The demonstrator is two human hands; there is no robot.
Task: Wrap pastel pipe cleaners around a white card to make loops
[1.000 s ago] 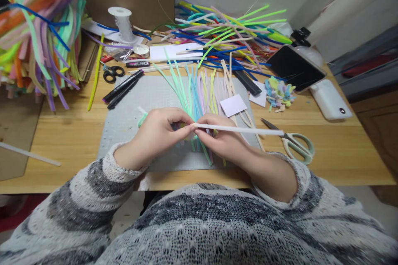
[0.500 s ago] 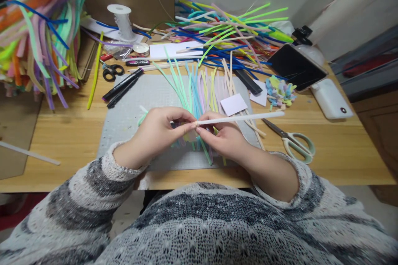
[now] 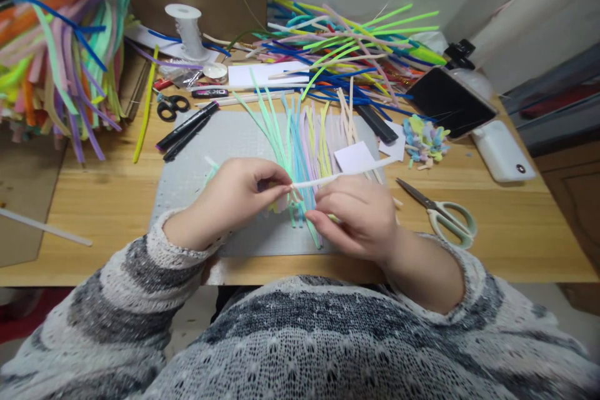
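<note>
Nearby, pale-handled scissors (image 3: pixel 452 222) beside mat (image 3: pixel 239 144); pastel stems (image 3: pixel 296 144) beneath white stem (image 3: pixel 363 169).

There are two pairs of scissors: one black-handled pair (image 3: pixel 173 107) is beyond the grey mat (image 3: pixel 187 169), to the left, and one green-handled pair (image 3: pixel 435 205) is right of it. Two black markers (image 3: pixel 191 127) lie at its far left corner. Beyond it stands one white spool (image 3: pixel 190 34).

The right hand (image 3: pixel 359 219) no longer meets the fingertips of the left hand (image 3: pixel 234 200); it is now apart to the right, with thumb and fingers spread. The white stem (image 3: pixel 304 184) now bows slightly, and its free end, earlier over the scissors (image 3: pixel 450 219), has swung up and leftward.
</note>
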